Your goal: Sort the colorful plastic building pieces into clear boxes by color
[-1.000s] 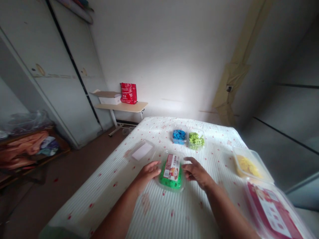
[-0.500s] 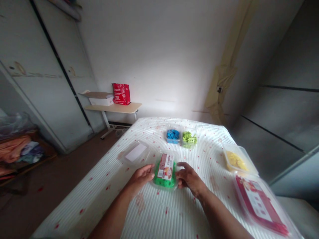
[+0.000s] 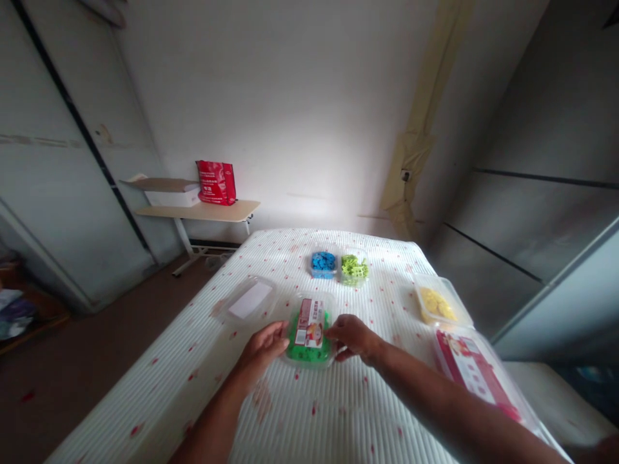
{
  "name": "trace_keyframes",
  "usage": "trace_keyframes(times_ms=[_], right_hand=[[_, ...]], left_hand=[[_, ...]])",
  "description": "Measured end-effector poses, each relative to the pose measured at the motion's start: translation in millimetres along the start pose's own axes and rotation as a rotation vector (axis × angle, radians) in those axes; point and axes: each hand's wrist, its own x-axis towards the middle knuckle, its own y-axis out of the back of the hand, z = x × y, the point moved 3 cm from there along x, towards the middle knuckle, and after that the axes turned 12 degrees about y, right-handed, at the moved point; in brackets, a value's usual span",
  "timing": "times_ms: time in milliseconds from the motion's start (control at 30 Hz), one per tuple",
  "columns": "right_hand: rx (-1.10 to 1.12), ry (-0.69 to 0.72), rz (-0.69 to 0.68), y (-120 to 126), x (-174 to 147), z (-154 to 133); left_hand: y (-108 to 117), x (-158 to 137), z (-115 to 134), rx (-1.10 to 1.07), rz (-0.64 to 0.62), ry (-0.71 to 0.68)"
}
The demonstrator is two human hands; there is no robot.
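A clear plastic container [image 3: 309, 356] with green pieces inside lies on the white quilted cover in front of me. Its lid carries a red and white label. My left hand [image 3: 264, 351] grips its left edge, the thumb at the rim. On the opposite side my right hand [image 3: 354, 336] is closed on the right edge, thumb and fingers at the rim. Left of the box, close beyond my left hand, is a clear lid [image 3: 251, 299] with a pale label. Farther back stand a container of blue pieces [image 3: 323, 262] and one of light green pieces [image 3: 354, 269].
To the right are a container of yellow pieces [image 3: 438, 303] and a larger container of pink-red contents [image 3: 476, 370], partly behind my right forearm. A small table [image 3: 227, 211] by the wall bears a red bag [image 3: 216, 183] and a white box [image 3: 171, 196].
My fingers have closed in on both sides of the green container, the right hand most clearly. The view has swung a little to the right. The other containers stay put.
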Motion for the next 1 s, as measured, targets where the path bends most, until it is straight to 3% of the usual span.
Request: trace_keyframes(times_ms=[233,367,467,567,767,867,1000], right_hand=[[-0.007,0.026,-0.018,16,-4,-10],[0.015,0.099,0.012,50,-15,-40],[0.012,0.178,0.083,99,-13,-64],[0.008,0.24,0.218,165,-1,-80],[-0.044,0.097,0.503,284,39,-77],[-0.097,0.008,0.614,320,53,-63],[-0.122,-0.072,0.687,349,67,-40]], left_hand=[[-1,-7,7,0.039,0.024,-0.032],[5,-3,0,0.077,0.067,-0.025],[8,0,-5,0.067,0.078,-0.015],[9,1,-7,0.05,0.09,0.001],[11,1,-9,0.074,0.136,0.036],[13,1,-10,0.11,0.16,0.061],[13,0,-10,0.126,0.198,0.095]])
